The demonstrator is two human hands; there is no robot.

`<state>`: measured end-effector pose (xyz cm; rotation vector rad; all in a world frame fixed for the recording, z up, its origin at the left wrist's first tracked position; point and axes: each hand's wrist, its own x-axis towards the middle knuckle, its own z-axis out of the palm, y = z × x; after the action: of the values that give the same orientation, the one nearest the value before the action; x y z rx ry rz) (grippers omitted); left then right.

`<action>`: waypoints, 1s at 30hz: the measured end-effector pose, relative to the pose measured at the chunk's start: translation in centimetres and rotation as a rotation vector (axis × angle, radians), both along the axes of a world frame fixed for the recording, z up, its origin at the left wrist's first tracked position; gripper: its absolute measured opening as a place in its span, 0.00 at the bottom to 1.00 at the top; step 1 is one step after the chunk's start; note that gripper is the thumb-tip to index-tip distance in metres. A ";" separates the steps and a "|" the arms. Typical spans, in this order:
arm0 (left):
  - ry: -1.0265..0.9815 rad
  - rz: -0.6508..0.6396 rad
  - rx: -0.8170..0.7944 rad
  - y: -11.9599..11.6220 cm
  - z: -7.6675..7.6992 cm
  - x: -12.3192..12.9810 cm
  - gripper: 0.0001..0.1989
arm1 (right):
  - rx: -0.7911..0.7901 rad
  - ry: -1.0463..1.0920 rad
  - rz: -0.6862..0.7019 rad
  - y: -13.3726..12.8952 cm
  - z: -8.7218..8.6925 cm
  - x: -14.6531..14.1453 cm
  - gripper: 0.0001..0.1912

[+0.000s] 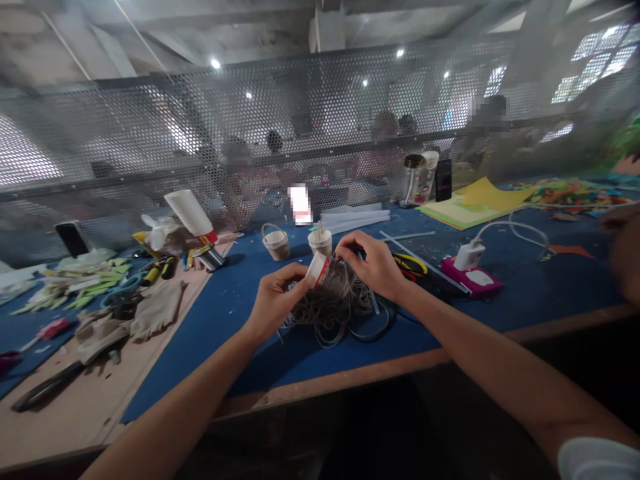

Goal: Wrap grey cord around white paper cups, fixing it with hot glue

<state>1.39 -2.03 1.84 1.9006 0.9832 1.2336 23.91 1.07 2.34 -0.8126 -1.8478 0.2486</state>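
My left hand (pixel 285 290) is closed around a small white paper cup (pixel 318 268) with a red band, tilted on its side. Just right of the cup, my right hand (pixel 367 263) pinches what looks like a thin grey cord close to the cup's edge. Beneath both hands lies a loose, tangled heap of grey-brown cord (pixel 327 307) on the blue table mat. Beyond the hands stand two small cord-wrapped cups: a basket with a looped handle (pixel 277 244) and a second one (pixel 320 241) with something thin sticking up from it.
A leaning stack of paper cups (pixel 189 212) stands at the left, near blue-handled scissors (pixel 123 291) and gloves (pixel 159 310). Yellow-black pliers (pixel 410 265) and a magenta box with a white charger (pixel 470 255) are at the right. A perforated metal screen (pixel 320 127) closes the back.
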 end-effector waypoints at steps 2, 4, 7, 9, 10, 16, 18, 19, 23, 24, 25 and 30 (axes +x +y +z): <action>-0.005 -0.003 -0.008 0.0 0.1 0.0 0.10 | 0.001 0.011 -0.002 -0.1 0.1 0.0 0.08; -0.006 -0.003 -0.014 0.0 0.1 0.1 0.09 | 0.004 0.017 0.003 -0.3 0.2 0.0 0.08; -0.021 -0.001 -0.022 0.0 0.2 0.1 0.09 | 0.007 0.018 0.014 -0.5 0.5 0.0 0.08; -0.035 0.000 -0.028 0.0 0.4 0.2 0.09 | 0.014 0.016 0.019 -0.7 0.6 0.1 0.08; -0.040 0.004 -0.031 -0.1 0.4 0.2 0.10 | 0.021 0.017 0.020 -0.7 0.6 0.1 0.08; -0.046 0.040 -0.041 0.2 0.3 0.3 0.11 | 0.059 0.023 0.016 -1.1 0.6 0.0 0.07; -0.057 0.049 -0.051 0.3 0.2 0.2 0.11 | 0.064 0.022 0.021 -1.2 0.7 -0.1 0.06; -0.063 0.054 -0.055 0.3 0.1 0.2 0.10 | 0.066 0.021 0.024 -1.2 0.7 -0.1 0.06; -0.084 0.083 -0.061 0.5 0.1 0.3 0.10 | 0.070 0.012 0.035 -1.5 0.8 -0.1 0.06; -0.090 0.087 -0.064 0.6 0.1 0.3 0.10 | 0.071 0.011 0.036 -1.6 0.9 -0.1 0.06; -0.098 0.089 -0.070 0.6 0.1 0.3 0.10 | 0.072 0.010 0.036 -1.6 0.9 -0.1 0.06; -0.132 0.101 -0.092 0.8 0.1 0.3 0.11 | 0.077 0.003 0.043 -1.8 0.9 -0.2 0.05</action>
<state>1.70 -1.19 1.90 1.6942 1.0573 1.3309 23.69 -0.76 3.29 -0.7204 -1.8622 0.2046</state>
